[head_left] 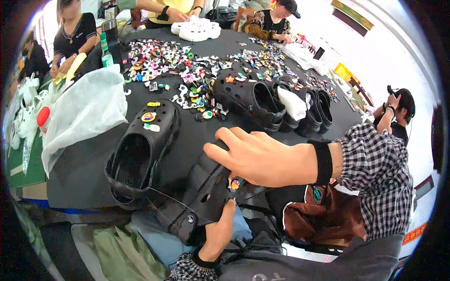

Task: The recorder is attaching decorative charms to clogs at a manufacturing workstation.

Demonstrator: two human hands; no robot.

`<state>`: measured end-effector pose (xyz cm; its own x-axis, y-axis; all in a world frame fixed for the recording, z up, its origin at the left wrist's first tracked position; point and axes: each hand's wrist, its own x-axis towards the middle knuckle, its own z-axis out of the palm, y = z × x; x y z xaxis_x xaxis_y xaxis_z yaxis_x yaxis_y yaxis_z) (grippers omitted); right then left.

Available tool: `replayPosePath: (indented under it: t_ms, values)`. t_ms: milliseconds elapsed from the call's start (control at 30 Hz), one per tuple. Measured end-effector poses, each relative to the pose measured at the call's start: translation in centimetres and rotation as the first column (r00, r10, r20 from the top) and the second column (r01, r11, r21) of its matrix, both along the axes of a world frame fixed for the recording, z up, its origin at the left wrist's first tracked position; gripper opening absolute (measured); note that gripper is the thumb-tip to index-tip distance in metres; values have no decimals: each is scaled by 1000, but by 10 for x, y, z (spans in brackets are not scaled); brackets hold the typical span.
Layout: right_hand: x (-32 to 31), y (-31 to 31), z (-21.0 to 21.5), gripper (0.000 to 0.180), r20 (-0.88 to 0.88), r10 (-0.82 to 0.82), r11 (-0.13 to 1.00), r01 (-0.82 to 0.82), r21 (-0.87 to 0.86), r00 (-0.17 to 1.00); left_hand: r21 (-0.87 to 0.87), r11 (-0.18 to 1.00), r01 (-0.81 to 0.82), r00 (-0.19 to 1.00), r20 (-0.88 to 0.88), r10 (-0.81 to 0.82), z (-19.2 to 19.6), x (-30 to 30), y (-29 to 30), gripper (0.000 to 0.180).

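A black clog (199, 199) is tilted at the near edge of the table, in front of me. My left hand (220, 232) grips it from below, with the fingers hidden inside the opening and the thumb up against its upper. Over the toe end, my right hand (255, 157) is bent round the clog from above. A small colourful shoe charm (235, 184) shows on the upper, just under the right palm. To the left lies another black clog (164, 122) with a few charms on it. A thin cord runs between these two clogs.
Loose charms (187, 77) are heaped across the dark table (79, 180). Black clogs (243, 96) stand beyond my right hand, one stuffed with white paper (291, 103). At left are a white plastic bag (86, 105) and a green bottle (106, 54). Other people work around the table, one with white clogs (199, 29).
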<state>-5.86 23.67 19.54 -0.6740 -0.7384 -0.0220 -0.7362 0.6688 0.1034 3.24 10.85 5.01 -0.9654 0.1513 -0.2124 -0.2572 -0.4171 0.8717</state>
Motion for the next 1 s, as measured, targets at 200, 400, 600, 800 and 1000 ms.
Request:
replayPosePath:
  t_ms: [200, 400, 600, 800, 1000]
  values:
    - [-30, -20, 1, 44, 116, 3, 996, -14, 93, 993, 224, 969, -107, 994, 5, 108, -8, -16, -8, 26]
    - [-48, -21, -3, 50, 264, 196, 973, -154, -174, 944, 540, 824, -172, 947, 320, -12, -6, -30, -30, 29]
    - [-31, -4, -22, 51, 165, 58, 905, 18, -425, 985, 470, 882, -23, 1000, 26, 12, -31, -32, -33, 37]
    - [-13, 13, -45, 67, 273, -5, 781, 174, -600, 962, 599, 793, -112, 978, 207, -18, 7, -34, -28, 39]
    - [-8, 6, -63, 69, 267, -44, 667, 227, -710, 963, 596, 796, -107, 984, 180, -2, 13, -34, -27, 39]
